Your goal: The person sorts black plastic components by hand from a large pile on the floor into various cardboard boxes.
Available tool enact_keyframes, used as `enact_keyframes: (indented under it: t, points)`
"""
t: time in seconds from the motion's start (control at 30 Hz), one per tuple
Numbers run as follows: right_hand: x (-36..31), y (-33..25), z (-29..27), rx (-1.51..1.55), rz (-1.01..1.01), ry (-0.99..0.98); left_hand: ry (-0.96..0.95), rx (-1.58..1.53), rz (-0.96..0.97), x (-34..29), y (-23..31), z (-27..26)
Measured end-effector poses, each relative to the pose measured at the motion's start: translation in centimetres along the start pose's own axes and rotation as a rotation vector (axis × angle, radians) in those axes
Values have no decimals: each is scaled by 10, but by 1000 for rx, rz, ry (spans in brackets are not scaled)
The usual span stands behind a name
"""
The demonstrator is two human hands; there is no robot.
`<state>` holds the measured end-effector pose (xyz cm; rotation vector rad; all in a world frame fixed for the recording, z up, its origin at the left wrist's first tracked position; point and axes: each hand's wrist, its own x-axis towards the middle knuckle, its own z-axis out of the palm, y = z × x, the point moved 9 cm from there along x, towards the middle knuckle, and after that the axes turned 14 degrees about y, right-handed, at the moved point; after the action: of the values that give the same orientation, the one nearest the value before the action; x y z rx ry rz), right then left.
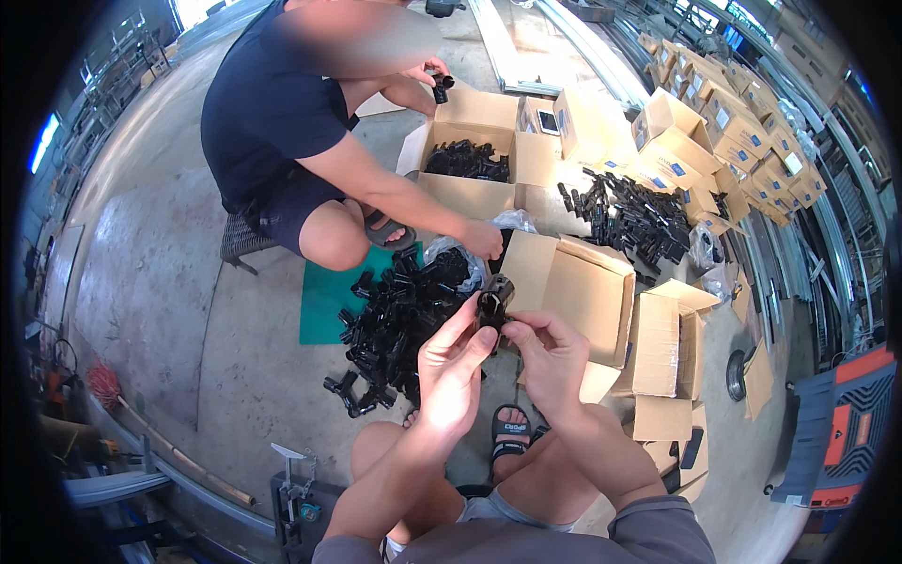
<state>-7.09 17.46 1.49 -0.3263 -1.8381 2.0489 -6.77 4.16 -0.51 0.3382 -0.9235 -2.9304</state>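
Between my two hands, in front of my knees, is a black pipe joint (493, 301) with a round open end facing me. My left hand (451, 367) is closed on it, thumb and fingers gripping its left side. With thumb and fingers pinched together, my right hand (552, 357) touches its lower right side; whether a small part sits in that pinch is hidden. A heap of similar black pipe joints (395, 320) lies on the floor just beyond my left hand, partly over a green mat (321, 305). A clear plastic bag (446, 249) rests on the heap.
Across from me a seated person (272, 122) holds a black joint and reaches toward the bag. An open carton (470, 195) contains black joints. More black parts (629, 216) lie right of it. Open cartons (583, 291), stacked boxes (723, 122) and a grey-orange case (836, 432) stand rightward.
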Motion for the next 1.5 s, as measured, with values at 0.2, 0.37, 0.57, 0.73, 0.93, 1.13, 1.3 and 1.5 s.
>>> enact_keyframes:
  t: [0.2,0.37,0.57,0.73,0.93,1.13,1.3,1.5]
  points:
    - [-1,-21,2,-259,-254,-15,7,54,43,3,2,-1]
    - [-1,-32,6,-365,-388,-43,8,94,70,2,0,-3]
    - [-4,-37,12,-423,-458,-56,47,138,140,-1,2,-5]
    - [-2,-23,10,-444,-342,-66,107,197,169,-3,-2,-8]
    - [0,-14,13,-453,-348,-126,220,158,24,-3,-12,-21]
    - [-6,-15,13,-527,-181,-174,291,112,-47,1,-19,-33]
    - [-8,-28,22,-609,-551,-140,277,102,-7,0,-15,-28]
    - [-5,-22,20,-609,-471,-196,252,137,30,-1,-13,-25]
